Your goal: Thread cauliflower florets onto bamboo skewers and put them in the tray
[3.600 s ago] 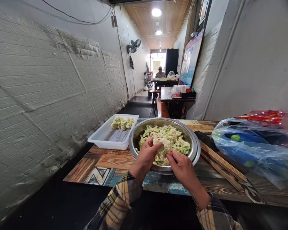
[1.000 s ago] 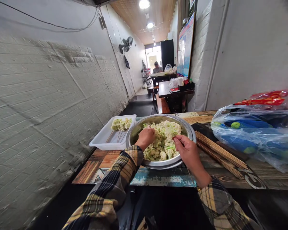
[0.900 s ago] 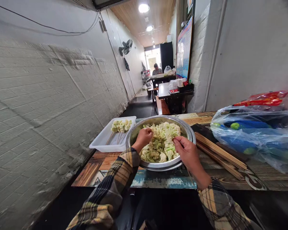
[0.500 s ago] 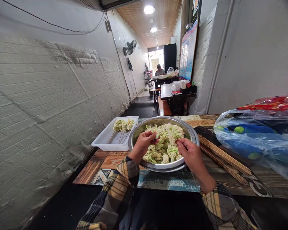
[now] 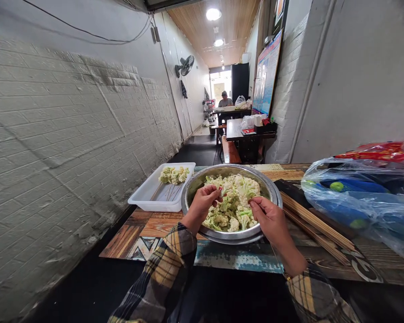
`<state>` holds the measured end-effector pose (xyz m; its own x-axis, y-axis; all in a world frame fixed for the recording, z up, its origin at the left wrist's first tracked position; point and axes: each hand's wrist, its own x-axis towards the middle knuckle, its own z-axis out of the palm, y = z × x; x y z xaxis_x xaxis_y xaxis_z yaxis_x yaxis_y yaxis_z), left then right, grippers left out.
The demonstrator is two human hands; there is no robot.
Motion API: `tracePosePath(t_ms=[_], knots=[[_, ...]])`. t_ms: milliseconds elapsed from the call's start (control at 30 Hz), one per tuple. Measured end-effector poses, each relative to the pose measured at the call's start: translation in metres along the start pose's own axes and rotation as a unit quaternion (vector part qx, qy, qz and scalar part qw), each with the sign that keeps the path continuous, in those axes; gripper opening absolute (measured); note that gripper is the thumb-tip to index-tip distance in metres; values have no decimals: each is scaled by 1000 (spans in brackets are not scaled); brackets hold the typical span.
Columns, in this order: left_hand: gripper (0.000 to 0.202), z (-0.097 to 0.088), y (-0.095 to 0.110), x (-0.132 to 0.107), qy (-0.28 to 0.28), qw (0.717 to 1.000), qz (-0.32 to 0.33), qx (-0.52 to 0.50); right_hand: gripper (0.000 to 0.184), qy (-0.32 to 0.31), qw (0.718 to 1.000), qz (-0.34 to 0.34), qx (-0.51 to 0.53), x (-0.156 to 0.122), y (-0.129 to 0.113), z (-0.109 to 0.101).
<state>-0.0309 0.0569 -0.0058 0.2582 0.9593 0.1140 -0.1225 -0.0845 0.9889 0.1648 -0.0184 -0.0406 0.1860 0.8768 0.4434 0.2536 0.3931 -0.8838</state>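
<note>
A wide metal bowl (image 5: 272, 190) full of cauliflower florets (image 5: 234, 204) stands in front of me. My left hand (image 5: 206, 204) is over its left side, thumb and fingers pinched on a small pale floret, mostly hidden by the fingers. Over the right rim, my right hand (image 5: 271, 217) is closed, its fingertips pinched beside a large floret. A thin skewer (image 5: 274, 252) shows below that palm; the rest of it is hidden by the hand. To the left, a white plastic tray (image 5: 155, 205) holds several skewers threaded with cauliflower (image 5: 173, 175).
Bamboo skewers (image 5: 318, 224) lie in a bundle right of the bowl. Beyond them is a clear plastic bag (image 5: 357, 197) with blue and green contents. The patterned wooden table (image 5: 161, 224) meets a brick wall (image 5: 70, 134) at left. A person (image 5: 225, 99) sits far back.
The view has shifted slightly. Both hands keep their pinched poses over the bowl, with the fingers moving only a little. Bowl, tray and skewer bundle stay in place.
</note>
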Motion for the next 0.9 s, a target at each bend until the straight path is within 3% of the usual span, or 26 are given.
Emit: tracePosePath(t_ms=[400,500,667,767,900], knots=[[37,0,6,-5,-3,992,-21,-120,30,-10,1000,4,-11,-1,3,1],[43,-2,4,-5,24,992,-20,-119,28,-4,1000,7,2,-2,0,1],[43,-5,-6,0,76,997,18,-26,27,111,991,31,64,-3,-1,3],[36,-5,-9,3,59,995,39,71,27,183,978,32,94,-2,0,4],[31,-1,-10,3,10,965,78,250,25,181,977,24,112,-1,0,5]])
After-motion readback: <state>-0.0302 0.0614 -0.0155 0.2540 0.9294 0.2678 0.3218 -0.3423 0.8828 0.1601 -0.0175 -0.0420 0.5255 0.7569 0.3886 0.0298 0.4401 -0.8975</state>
